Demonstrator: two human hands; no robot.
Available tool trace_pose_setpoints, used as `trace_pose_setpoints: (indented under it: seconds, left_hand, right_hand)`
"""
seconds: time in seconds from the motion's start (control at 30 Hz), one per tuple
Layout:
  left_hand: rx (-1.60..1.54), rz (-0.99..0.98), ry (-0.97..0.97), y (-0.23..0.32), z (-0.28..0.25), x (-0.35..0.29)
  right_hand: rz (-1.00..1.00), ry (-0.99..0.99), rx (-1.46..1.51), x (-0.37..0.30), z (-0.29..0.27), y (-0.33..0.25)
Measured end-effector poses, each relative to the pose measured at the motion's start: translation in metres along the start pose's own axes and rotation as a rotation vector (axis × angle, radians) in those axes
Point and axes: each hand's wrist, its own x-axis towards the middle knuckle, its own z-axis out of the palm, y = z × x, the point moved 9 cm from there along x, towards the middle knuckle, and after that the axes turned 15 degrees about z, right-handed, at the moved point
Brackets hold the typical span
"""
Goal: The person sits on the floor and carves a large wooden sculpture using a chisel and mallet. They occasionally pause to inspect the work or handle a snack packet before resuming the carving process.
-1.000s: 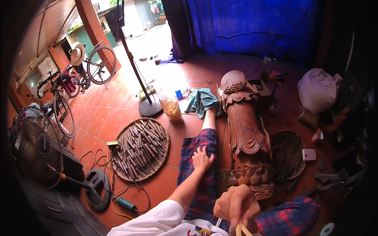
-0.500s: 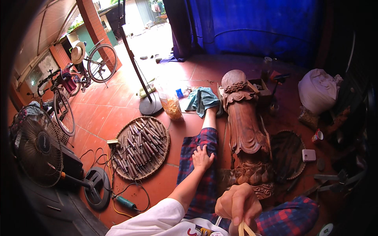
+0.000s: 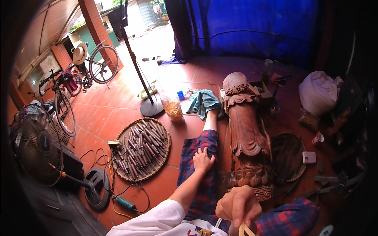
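Note:
My left hand (image 3: 203,160) lies with fingers spread on my outstretched leg in plaid trousers (image 3: 197,183). Close to my body, my right hand (image 3: 238,204) is closed, pinching a pale tan looped strip (image 3: 246,230) that runs out of the lower edge; what it belongs to is hidden. Just beyond that hand stretches a carved wooden piece (image 3: 246,131) with a rounded top and draped folds, lying along the floor between my legs. A teal cloth (image 3: 204,102) covers part of my foot at its far left side.
To the left, a round woven tray (image 3: 168,151) holds several chisel-like tools, beside a green power tool (image 3: 126,203) and a fan (image 3: 43,147). A clear bag of shavings (image 3: 173,110) stands ahead. Rightward are a dark round tray (image 3: 289,157), a white box (image 3: 309,157) and a white sack (image 3: 319,92).
The scene has shifted slightly in view. Both hands keep nearly the same places, and the tan strip in my right hand sits at a slightly different angle.

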Motion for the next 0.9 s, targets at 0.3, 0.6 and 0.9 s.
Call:
trace_pose_setpoints:
  seconds: [0.3,0.6,0.9]
  left_hand:
    - [-0.007,-0.001,0.001,0.002,-0.001,0.000]
    - [0.000,0.008,0.020,0.001,-0.001,0.000]
    - [0.002,0.010,0.021,0.002,0.001,-0.001]
  right_hand:
    - [0.029,0.045,0.006,-0.001,-0.003,0.004]
    - [0.036,0.124,0.026,-0.001,-0.006,0.009]
    - [0.024,0.156,0.035,-0.003,-0.009,0.013]
